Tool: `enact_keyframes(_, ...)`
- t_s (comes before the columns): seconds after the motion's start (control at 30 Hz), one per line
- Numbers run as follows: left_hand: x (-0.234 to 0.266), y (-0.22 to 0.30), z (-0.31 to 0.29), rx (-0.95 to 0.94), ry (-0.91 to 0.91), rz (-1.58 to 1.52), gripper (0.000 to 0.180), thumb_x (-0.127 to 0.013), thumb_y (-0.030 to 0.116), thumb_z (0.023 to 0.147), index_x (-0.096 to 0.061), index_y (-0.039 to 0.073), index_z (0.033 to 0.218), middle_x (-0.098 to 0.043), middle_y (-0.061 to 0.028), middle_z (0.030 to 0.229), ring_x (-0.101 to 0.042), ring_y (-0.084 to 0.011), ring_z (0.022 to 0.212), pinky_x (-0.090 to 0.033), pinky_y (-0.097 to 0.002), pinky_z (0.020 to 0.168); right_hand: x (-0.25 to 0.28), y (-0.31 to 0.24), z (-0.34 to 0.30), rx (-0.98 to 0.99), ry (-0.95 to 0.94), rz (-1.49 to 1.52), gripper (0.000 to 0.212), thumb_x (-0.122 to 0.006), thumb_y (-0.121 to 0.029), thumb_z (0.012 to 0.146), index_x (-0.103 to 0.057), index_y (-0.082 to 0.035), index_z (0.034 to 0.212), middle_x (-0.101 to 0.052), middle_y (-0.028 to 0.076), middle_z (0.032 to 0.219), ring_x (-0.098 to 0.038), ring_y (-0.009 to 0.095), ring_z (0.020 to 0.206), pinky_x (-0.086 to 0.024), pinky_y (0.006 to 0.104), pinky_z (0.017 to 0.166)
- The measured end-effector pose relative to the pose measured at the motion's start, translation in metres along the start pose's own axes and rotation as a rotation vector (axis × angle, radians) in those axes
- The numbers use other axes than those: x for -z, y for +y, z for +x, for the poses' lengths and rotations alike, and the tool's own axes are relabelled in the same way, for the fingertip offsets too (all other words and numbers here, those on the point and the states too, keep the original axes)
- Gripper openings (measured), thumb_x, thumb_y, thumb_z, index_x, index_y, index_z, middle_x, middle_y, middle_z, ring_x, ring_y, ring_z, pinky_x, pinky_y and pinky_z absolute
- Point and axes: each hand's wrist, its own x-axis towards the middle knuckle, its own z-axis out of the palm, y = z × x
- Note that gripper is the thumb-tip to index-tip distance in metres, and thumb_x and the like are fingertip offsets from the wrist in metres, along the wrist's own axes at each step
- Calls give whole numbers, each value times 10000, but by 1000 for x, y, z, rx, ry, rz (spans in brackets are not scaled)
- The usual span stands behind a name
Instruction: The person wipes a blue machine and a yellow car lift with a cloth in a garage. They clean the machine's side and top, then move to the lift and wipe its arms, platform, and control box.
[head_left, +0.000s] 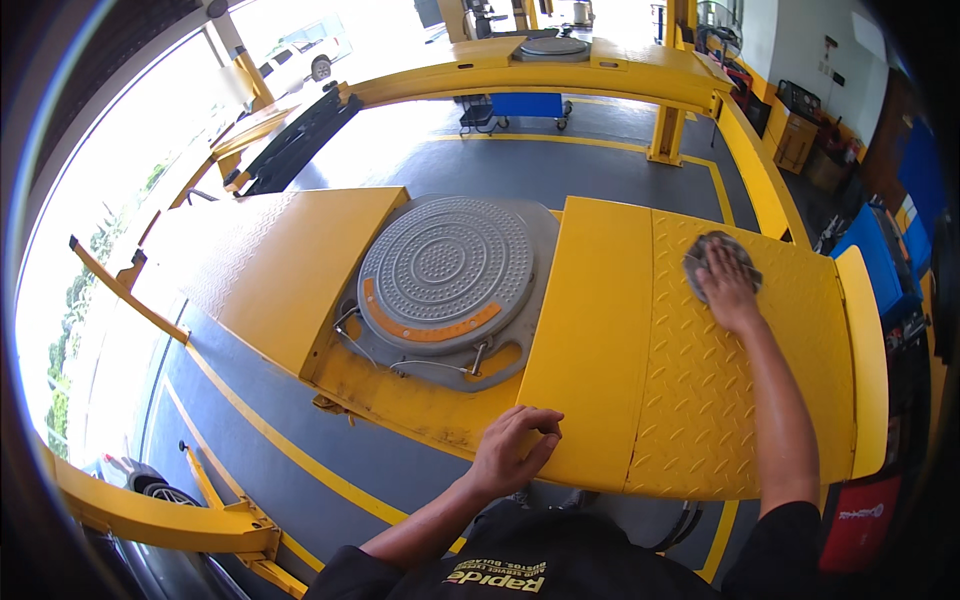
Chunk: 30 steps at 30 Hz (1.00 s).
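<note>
My right hand [728,285] presses a dark grey rag [697,262] flat against the raised-tread part of a yellow lift platform [690,400]. Its fingers lie over the cloth. My left hand [508,450] is at the platform's near edge, loosely bent, with a gap between thumb and forefinger and nothing seen in it. Left of the smooth yellow plate [590,330] sits a round grey turntable [447,265] with a studded top and an orange scale strip [425,328]. A thin cable with pins [477,360] hangs at its near side.
A raised yellow lip [862,360] closes the platform's right end. Across the grey floor [590,160] stands a second yellow runway [420,82] with another turntable [553,47]. Blue tool carts [880,265] stand at right; a yellow post arm [150,515] juts in at lower left.
</note>
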Motion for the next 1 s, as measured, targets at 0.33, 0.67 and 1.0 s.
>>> enact_keyframes(0.33,1,-5,-7,9,-1,-81,227,-649,87,965,-616,27,1182,-662,-107,946,-672,-278,903,-529,-388,804,22,243,-137,-345,7,-147,711,-279,-558,1090,-213,-115,1642,-175,125,1710,-138,327,1577,-113,479,1281)
enact_keyframes(0.67,2,-11,1,-76,-7,-260,207,-630,80,975,-620,24,1174,-671,-128,996,-658,-311,927,-515,-406,790,27,219,-89,-461,-49,-276,690,-286,-506,1106,-228,-57,1626,-158,188,1700,-166,349,1565,-152,456,1277)
enact_keyframes(1.0,3,-15,-9,-177,27,-209,230,-623,92,964,-593,44,1187,-652,-111,986,-633,-306,930,-504,-413,800,-8,-165,-9,164,-60,-129,830,-198,-673,1048,-176,-100,1648,-98,113,1728,-59,307,1594,-64,488,1281)
